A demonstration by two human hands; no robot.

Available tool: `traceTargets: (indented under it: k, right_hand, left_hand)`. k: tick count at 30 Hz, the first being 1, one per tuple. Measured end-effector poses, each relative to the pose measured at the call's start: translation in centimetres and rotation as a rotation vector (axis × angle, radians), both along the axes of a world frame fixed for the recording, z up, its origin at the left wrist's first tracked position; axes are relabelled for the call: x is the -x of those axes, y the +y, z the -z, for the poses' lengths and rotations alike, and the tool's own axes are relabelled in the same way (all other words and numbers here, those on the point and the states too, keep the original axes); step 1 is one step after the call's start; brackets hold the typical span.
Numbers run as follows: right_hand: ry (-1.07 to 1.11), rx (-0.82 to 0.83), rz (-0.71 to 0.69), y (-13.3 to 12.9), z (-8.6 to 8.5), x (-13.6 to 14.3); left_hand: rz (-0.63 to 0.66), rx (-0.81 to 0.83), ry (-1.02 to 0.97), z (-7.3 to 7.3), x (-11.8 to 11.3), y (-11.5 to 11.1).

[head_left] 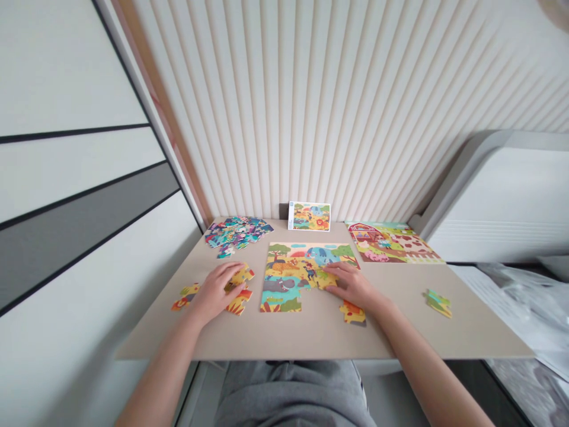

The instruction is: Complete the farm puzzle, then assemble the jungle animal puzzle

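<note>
The partly joined animal puzzle point(284, 267) lies flat in the middle of the table, with its lower right part open. At that gap my right hand point(351, 286) has fingers and thumb on a yellow-green puzzle piece point(326, 280). Just below this hand is an orange-and-yellow lion piece point(353, 312), partly covered by it. To the left, my left hand point(217, 292) rests with fingers apart over loose pieces, touching a yellow piece point(242, 274). An orange-and-yellow piece point(239, 302) shows beside its thumb. More loose pieces point(184, 296) lie left of that hand.
A reference picture card point(310, 216) leans upright at the back wall. A heap of purple and teal pieces point(235, 232) sits back left. A farm puzzle point(391, 243) lies back right. One green piece point(438, 302) is near the right side of the table point(275, 341).
</note>
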State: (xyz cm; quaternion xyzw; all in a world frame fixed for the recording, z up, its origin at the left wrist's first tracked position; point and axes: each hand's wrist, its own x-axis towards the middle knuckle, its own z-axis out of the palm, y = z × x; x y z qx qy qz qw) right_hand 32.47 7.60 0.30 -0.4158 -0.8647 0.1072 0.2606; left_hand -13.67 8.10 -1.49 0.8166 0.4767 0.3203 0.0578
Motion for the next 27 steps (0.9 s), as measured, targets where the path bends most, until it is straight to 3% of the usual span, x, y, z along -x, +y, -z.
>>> traceTargets:
  k: [17, 27]
  right_hand:
    - [0.1, 0.007, 0.026, -0.7, -0.4, -1.0]
    - [0.052, 0.052, -0.13, -4.3, -1.3, 4.1]
  left_hand:
    - [0.023, 0.03, 0.019, -0.2, -0.3, -0.2]
    - [0.018, 0.056, 0.022, 0.4, -0.2, 0.0]
